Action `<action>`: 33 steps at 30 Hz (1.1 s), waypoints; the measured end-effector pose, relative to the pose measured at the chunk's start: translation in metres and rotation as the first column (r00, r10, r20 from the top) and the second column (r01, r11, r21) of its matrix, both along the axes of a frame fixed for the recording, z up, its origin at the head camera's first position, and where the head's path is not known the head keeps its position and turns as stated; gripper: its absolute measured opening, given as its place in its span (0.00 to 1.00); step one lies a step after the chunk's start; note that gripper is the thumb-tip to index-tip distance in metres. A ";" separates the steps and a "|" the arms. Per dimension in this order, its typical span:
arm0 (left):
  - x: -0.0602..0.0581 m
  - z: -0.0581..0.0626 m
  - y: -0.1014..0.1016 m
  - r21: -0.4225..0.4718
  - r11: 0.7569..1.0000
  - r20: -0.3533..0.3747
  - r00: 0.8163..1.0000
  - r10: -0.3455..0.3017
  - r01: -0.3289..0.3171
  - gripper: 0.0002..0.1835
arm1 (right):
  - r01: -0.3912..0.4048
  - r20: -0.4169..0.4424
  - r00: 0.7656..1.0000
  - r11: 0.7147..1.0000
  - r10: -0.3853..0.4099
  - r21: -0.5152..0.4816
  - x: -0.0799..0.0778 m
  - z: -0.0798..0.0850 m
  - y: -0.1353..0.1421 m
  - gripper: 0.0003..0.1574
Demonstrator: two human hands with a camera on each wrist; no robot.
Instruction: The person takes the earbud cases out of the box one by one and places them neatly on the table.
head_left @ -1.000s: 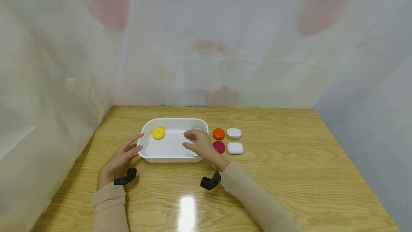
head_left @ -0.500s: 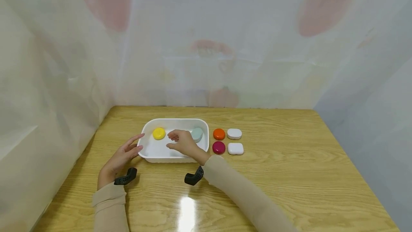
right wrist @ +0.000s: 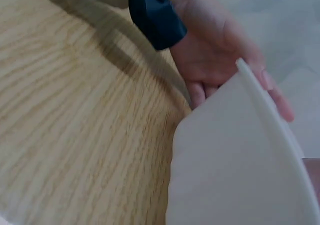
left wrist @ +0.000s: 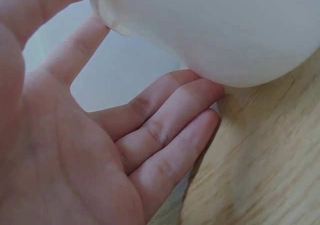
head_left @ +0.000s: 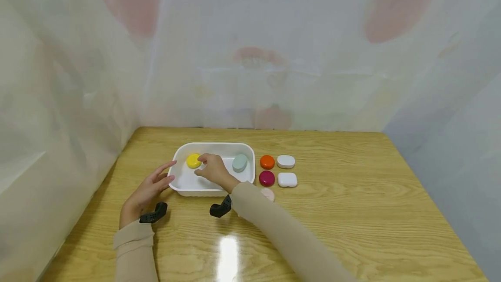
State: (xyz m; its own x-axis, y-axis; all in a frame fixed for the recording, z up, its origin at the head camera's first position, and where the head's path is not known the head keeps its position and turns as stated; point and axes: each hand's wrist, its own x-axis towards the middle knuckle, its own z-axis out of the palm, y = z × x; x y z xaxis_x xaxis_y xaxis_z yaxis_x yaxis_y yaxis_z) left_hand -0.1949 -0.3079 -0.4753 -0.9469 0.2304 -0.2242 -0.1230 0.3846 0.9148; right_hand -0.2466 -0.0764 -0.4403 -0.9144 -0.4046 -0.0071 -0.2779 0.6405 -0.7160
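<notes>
A white oblong tub (head_left: pixel 213 193) stands on the wooden table. My left hand (head_left: pixel 150 187) holds its left end, thumb and index fingertip over the rim. The left wrist view shows the other fingers of this hand (left wrist: pixel 165 130) bent against the outer wall. Inside the tub, a glossy yellow round piece (head_left: pixel 192 160) lies at the back left and a pale green round piece (head_left: pixel 239 162) at the back right. My right hand (head_left: pixel 214 170) hovers over the tub, thumb and index spread apart, fingertips right at the yellow piece's right edge.
Right of the tub lie an orange round piece (head_left: pixel 267 162), a dark red round piece (head_left: pixel 267 178) and two white rounded cases (head_left: pixel 286 162). A pale pink round piece (head_left: pixel 268 194) is partly behind my right sleeve. A curtain hangs behind the table (head_left: pixel 344 212).
My right hand has moved left across the tub, from the pale green piece to the yellow one. The green piece now shows uncovered. My left hand stays at the rim.
</notes>
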 end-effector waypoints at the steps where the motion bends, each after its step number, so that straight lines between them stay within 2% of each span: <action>1: 0.000 0.000 0.000 0.002 1.000 -0.002 1.000 0.001 -0.001 0.33 | 0.003 -0.003 1.000 1.000 -0.003 0.019 -0.002 -0.001 -0.001 0.27; 7: 0.000 0.001 0.001 0.016 1.000 -0.001 1.000 -0.001 0.001 0.33 | -0.025 0.015 1.000 0.996 0.024 0.082 -0.015 -0.004 -0.006 0.35; 12: 0.000 0.000 0.001 0.033 0.999 0.000 1.000 -0.011 0.011 0.33 | -0.063 0.012 0.998 0.994 0.062 0.086 -0.021 -0.007 -0.008 0.38; 24: -0.001 0.001 -0.001 0.013 1.000 -0.014 1.000 -0.018 0.018 0.32 | -0.134 0.007 0.991 0.989 0.134 0.059 -0.024 -0.011 -0.015 0.36; 28: -0.001 -0.001 -0.001 0.037 0.999 -0.024 1.000 -0.016 0.017 0.32 | -0.159 0.026 0.987 0.986 0.157 0.057 -0.025 -0.014 -0.021 0.37; 30: -0.002 -0.002 0.000 0.058 0.998 -0.030 0.999 -0.020 0.022 0.32 | -0.171 0.043 0.985 0.982 0.168 0.076 -0.025 -0.016 -0.024 0.38; 31: -0.002 -0.001 0.000 0.067 0.997 -0.031 0.999 -0.022 0.024 0.32 | -0.176 0.030 0.984 0.980 0.174 0.090 -0.028 -0.023 -0.027 0.38; 33: -0.001 -0.001 -0.001 0.079 0.997 -0.031 0.999 -0.021 0.023 0.31 | -0.181 0.037 0.983 0.976 0.177 0.121 -0.027 -0.023 -0.031 0.39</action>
State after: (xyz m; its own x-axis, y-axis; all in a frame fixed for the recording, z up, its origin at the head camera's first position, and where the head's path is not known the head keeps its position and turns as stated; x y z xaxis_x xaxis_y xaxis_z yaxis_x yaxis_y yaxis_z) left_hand -0.1960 -0.3087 -0.4765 -0.9474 0.2672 -0.1762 -0.0876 0.3130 0.9457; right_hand -0.2736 -0.1072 -0.4631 -0.8262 -0.5562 -0.0902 -0.3783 0.6662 -0.6427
